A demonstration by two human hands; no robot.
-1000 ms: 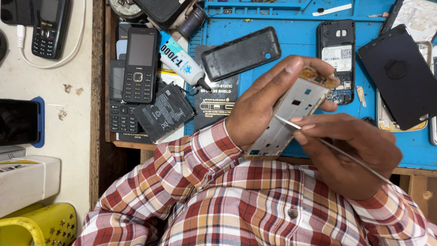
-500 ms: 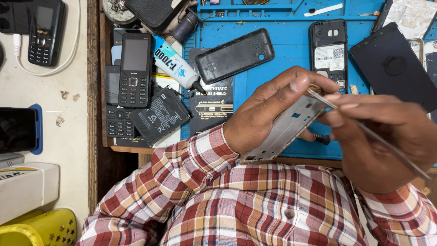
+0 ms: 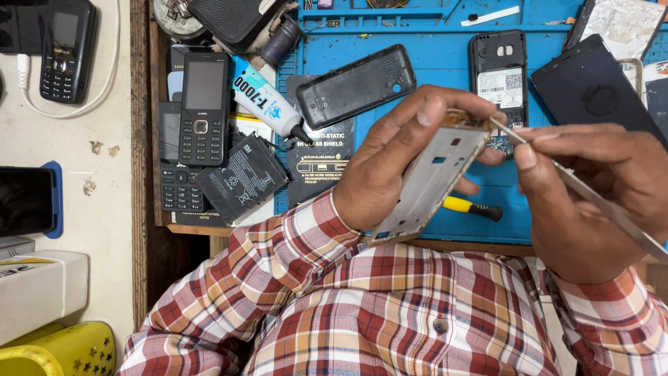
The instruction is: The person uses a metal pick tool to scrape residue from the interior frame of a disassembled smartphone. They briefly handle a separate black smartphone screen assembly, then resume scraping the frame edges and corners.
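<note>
Fingers (image 3: pixel 424 115) of left hand (image 3: pixel 396 174) clamp the grey phone frame (image 3: pixel 431 181) by its edges, tilted above the blue mat (image 3: pixel 431 69). Looks thin, light, bendable; edge grip safest. Right hand (image 3: pixel 591 195) pinches metal tweezers (image 3: pixel 591 198), tip at frame's top corner.

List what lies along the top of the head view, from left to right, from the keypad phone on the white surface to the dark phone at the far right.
Black keypad phone on the white surface → upright black keypad phone → glue tube → black back cover → opened phone showing its battery bay → dark smartphone.
</note>
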